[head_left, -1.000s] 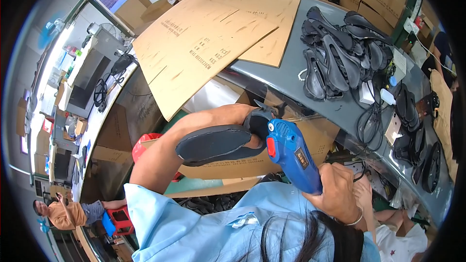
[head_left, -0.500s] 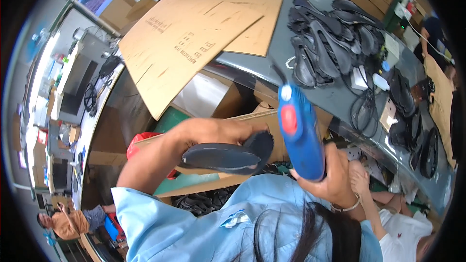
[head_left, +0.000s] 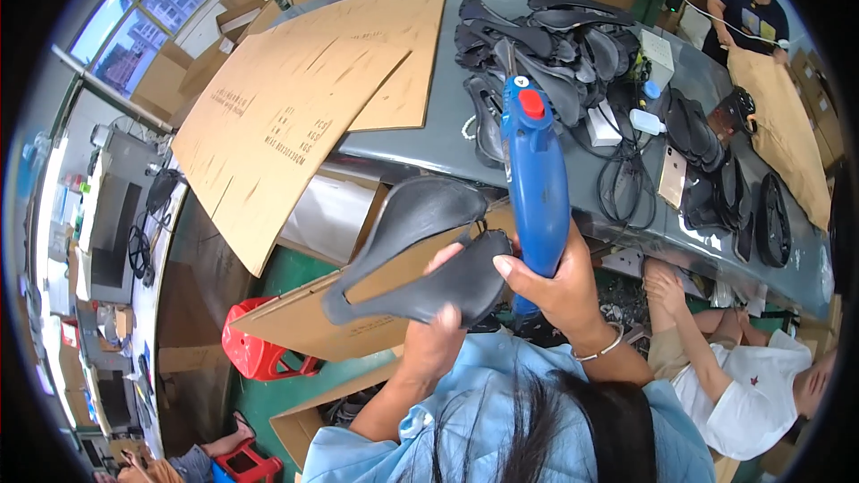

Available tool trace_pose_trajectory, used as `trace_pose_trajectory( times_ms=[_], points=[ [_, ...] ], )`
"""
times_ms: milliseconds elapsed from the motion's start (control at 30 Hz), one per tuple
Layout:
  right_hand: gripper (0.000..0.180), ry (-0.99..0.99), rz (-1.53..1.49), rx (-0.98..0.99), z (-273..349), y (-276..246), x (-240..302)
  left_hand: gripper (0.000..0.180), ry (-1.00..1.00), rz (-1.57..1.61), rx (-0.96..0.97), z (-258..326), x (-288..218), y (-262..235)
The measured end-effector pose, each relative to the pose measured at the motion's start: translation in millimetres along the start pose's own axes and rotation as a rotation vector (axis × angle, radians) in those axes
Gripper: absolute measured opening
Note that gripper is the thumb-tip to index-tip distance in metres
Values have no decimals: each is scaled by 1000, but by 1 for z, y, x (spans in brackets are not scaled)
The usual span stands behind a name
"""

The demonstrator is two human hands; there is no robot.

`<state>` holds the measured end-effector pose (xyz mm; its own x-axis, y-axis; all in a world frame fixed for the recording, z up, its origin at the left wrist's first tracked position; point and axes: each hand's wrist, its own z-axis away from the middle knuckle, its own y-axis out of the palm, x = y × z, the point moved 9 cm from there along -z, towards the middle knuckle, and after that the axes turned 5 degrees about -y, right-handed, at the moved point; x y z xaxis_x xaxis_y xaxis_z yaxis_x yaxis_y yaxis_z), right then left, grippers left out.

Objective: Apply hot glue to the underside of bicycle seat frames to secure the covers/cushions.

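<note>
My left hand grips a black bicycle saddle cover by its wide end, thumb on the near side and fingertips showing in the central slot. The cover's narrow end points left. In my right hand is a blue hand-held power tool with a red button and a thin metal tip pointing up and away. Fingers wrap round the tool's lower body, just right of the cover. The tip stands apart from the cover; from this view it overlaps the heap of black saddle covers on the table.
Large cardboard sheets overhang the grey table. At right lie cables, a phone and more saddle parts. A red stool and open carton stand low. A person in white sits close by; others stand beyond.
My left hand has turned the saddle cover so its broad outer face shows, with the thumb now on the near side. The tool stays in my right hand. My view has shifted.
</note>
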<state>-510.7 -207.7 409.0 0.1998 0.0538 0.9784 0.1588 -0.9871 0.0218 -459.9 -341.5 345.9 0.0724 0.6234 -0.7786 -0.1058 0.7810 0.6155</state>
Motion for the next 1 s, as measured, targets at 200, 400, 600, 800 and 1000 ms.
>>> trace_pose_trajectory(
  times_ms=[200, 400, 600, 800, 1000],
  points=[
    [43, -74, 448, 162, 16, 16, -4, 30, 85, 23, -281, -11, -76, -37],
    [45, -301, 753, 377, 53, 27, -16, 25, 126, -159, -307, -10, -127, -55],
    [47, -345, 828, 473, 57, 37, -8, 27, 161, -289, -292, -6, -143, -47],
    [47, -370, 856, 511, 57, 42, -2, 22, 177, -464, -250, -6, -147, -42],
    [48, -438, 845, 483, 60, 47, 3, 20, 190, -637, -216, -3, -147, -32]
  ],
)
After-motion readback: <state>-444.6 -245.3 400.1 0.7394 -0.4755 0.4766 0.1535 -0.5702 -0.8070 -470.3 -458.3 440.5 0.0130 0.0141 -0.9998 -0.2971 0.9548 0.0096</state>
